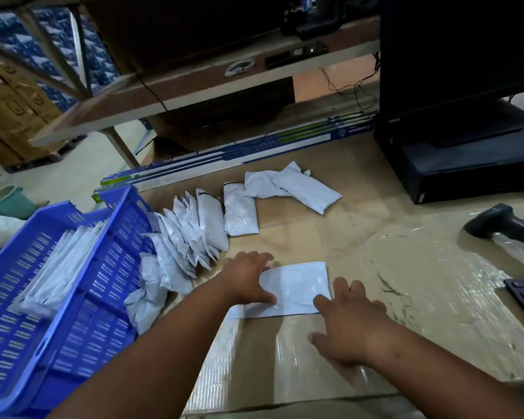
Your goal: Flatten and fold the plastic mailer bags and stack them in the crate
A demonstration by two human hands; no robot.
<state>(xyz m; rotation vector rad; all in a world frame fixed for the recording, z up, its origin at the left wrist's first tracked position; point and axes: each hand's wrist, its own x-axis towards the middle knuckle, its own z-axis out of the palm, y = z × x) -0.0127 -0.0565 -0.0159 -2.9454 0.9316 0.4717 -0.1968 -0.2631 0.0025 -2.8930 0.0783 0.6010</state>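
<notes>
Mailer bags of pale grey, thin plastic were the matter of the work. At the far left stood a blue plastic crate (82, 285) with slotted walls, and some folded bags (64, 270) were already packed upright inside it. Just beside its right wall leaned a loose row of unfolded mailer bags (182, 237), puffy and wrinkled, and more of them lay flat toward the back of the desk (421, 282), which was brown cardboard under shiny tape.

In the middle lay one flat grey mailer bag (297, 288), smooth and nearly rectangular. The left hand (248, 276) pressed on its left edge with spread, straight fingers, gripping nothing. The right hand (348, 325) was also open; it touched the bag's near right corner and rested mostly on the desk.

To flatten well, I think the palms should push the air outward from the centre before any fold, because this slippery film would spring back.
</notes>
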